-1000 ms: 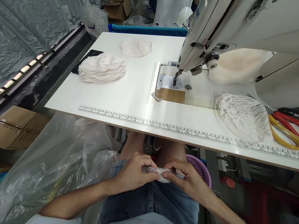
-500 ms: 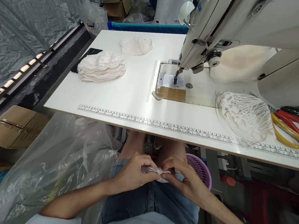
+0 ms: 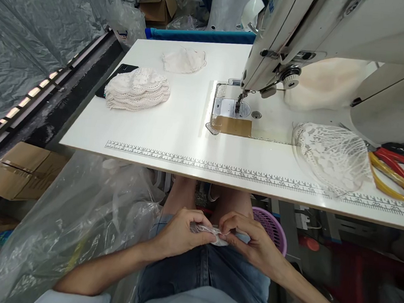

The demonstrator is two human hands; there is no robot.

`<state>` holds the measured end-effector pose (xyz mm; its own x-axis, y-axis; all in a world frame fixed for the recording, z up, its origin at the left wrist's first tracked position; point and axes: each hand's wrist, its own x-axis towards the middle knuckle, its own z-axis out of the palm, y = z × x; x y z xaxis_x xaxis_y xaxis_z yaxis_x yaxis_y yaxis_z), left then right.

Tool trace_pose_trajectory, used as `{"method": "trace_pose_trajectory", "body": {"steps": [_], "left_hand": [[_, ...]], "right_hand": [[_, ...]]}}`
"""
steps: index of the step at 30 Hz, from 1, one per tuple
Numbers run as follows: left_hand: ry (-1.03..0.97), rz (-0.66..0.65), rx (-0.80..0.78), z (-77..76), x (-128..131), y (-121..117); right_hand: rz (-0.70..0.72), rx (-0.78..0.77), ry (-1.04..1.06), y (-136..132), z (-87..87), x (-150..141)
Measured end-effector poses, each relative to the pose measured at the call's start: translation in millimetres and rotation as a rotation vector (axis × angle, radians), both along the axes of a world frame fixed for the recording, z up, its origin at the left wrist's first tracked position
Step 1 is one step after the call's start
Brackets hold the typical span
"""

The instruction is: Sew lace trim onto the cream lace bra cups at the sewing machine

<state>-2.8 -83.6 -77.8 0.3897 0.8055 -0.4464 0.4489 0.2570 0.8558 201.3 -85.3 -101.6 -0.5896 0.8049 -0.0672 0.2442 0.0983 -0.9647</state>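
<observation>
Over my lap, below the table edge, a small piece of white lace fabric (image 3: 219, 240) is pinched between both hands. My left hand (image 3: 188, 228) is closed on its left end, thumb and forefinger together. At the other end my right hand (image 3: 242, 233) grips the lace with thumb and fingertips. Much of the piece is hidden by the fingers. A sewing machine (image 3: 266, 58) stands on the white table (image 3: 175, 130), its needle area (image 3: 239, 105) with no cloth under it. More white lace (image 3: 332, 156) lies at the table's right.
A stack of white lace pieces (image 3: 138, 89) sits at the table's left, with a single piece (image 3: 184, 61) behind it. Scissors with red and yellow handles (image 3: 396, 175) lie far right. A purple basket (image 3: 271, 228) stands under the table; clear plastic (image 3: 87, 212) hangs at the left.
My right fingertips have shifted slightly on the lace, and a little more of it shows between the hands. The left hand stays nearly still.
</observation>
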Motion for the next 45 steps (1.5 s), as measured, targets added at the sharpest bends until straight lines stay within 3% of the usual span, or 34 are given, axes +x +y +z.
{"method": "trace_pose_trajectory", "body": {"steps": [25,31,40,45], "left_hand": [[-0.131,0.057,-0.028,-1.2,0,0],[-0.107,0.049,-0.046,-4.2,-3,1],[-0.097,0.015,-0.016,-1.6,0,6],[-0.176,0.051,-0.091,0.7,-6,10]], "right_hand": [[-0.087,-0.296,-0.012,4,4.3,-4],[0.005,-0.284,-0.066,9,12.7,-6],[-0.017,-0.203,-0.079,11,17.2,-11],[0.103,-0.318,-0.095,17,21.5,-6]]}}
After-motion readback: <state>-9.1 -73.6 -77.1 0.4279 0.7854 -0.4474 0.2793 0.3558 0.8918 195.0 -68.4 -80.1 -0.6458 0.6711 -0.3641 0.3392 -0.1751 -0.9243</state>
